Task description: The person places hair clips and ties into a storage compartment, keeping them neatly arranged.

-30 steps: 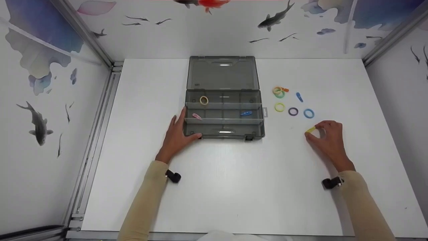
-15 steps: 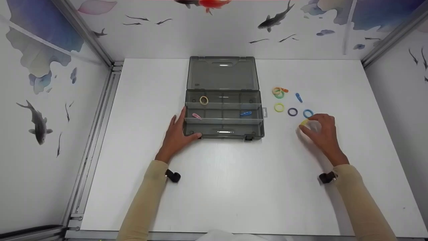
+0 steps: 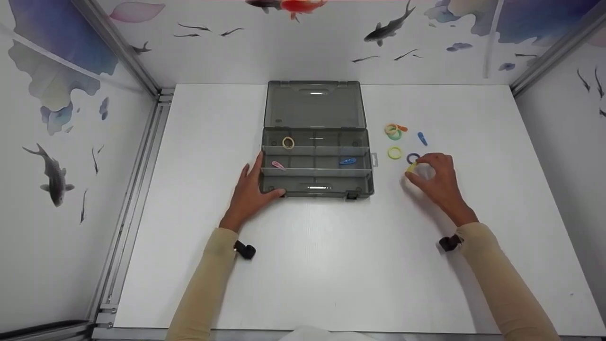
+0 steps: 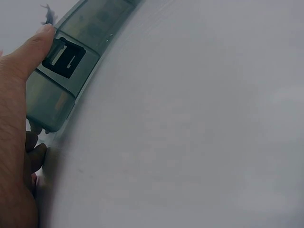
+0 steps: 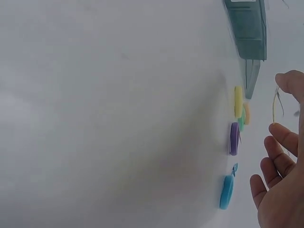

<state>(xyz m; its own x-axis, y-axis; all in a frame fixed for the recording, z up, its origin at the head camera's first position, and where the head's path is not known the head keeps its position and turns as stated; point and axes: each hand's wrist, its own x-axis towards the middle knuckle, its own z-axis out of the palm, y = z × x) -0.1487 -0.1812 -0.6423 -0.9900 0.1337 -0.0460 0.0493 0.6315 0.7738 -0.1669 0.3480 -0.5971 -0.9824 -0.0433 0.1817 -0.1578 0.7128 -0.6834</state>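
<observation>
My right hand (image 3: pixel 438 182) pinches a small yellow hair clip (image 3: pixel 411 167) between thumb and index finger, above the table near the purple hair tie (image 3: pixel 408 157). In the right wrist view the clip appears edge-on as a thin yellow curve. At the left front corner of an open grey storage box (image 3: pixel 293 182), my left hand (image 3: pixel 248 193) rests with fingers extended along the side and thumb on the front edge by a latch. Inside the box lie a tan hair tie (image 3: pixel 283 142), a pink hair clip (image 3: pixel 278 165) and a blue hair clip (image 3: pixel 348 161).
Right of the box lie a yellow hair tie (image 3: pixel 388 153), a green one (image 3: pixel 395 138), a peach one (image 3: pixel 387 129), an orange clip (image 3: pixel 402 128) and a blue clip (image 3: pixel 422 139). A blue hair tie (image 5: pixel 227 192) shows in the right wrist view. The box lid (image 3: pixel 315 106) leans back.
My right hand has moved left and slightly away from me, carrying the yellow hair clip over the blue hair tie toward the purple one. My left hand and the box stay put.
</observation>
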